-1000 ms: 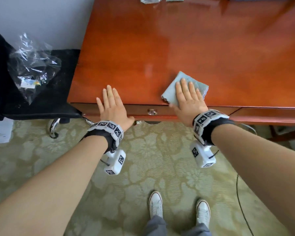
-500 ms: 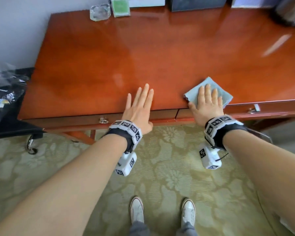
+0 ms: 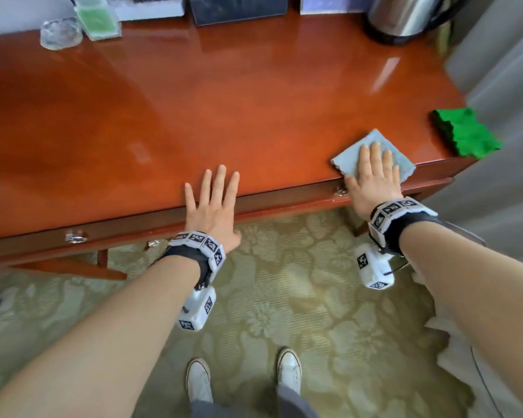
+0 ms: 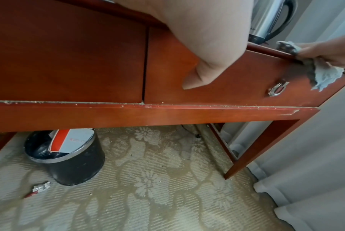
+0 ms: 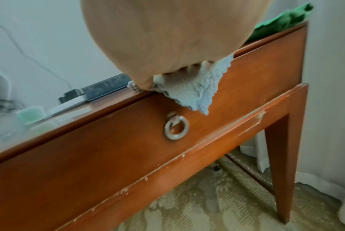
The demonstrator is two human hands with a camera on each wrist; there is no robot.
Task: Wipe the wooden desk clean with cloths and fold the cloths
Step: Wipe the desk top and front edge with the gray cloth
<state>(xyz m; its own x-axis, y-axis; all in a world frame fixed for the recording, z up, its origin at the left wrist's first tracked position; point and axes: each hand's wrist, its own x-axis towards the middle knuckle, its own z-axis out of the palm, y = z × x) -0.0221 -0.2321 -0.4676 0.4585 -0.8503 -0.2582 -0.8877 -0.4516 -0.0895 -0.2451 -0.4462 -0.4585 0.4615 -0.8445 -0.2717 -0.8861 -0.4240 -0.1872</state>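
Right hand (image 3: 373, 179), fingers straight & together, pressed flat on the fuzzy grey-blue square cloth (image 3: 349, 156) at the front edge of the glossy red-brown wooden surface (image 3: 224, 101), one ragged corner hanging over the drawer front w/ metal ring pull (image 5: 176, 129). Left hand (image 3: 213, 206) lay flat, fingers spread, on bare wood. Crumpled green cloth (image 3: 465, 132) sat at the right end.

Bare desk top (image 3: 224, 110) mid-span; green cloth (image 3: 465, 132) blocks the right end.

On the glossy red-brown wooden desk (image 3: 224, 101), the grey-blue terry cloth (image 3: 349, 155) overhangs the front edge, left of the crumpled green cloth (image 3: 465, 132) at the right end.
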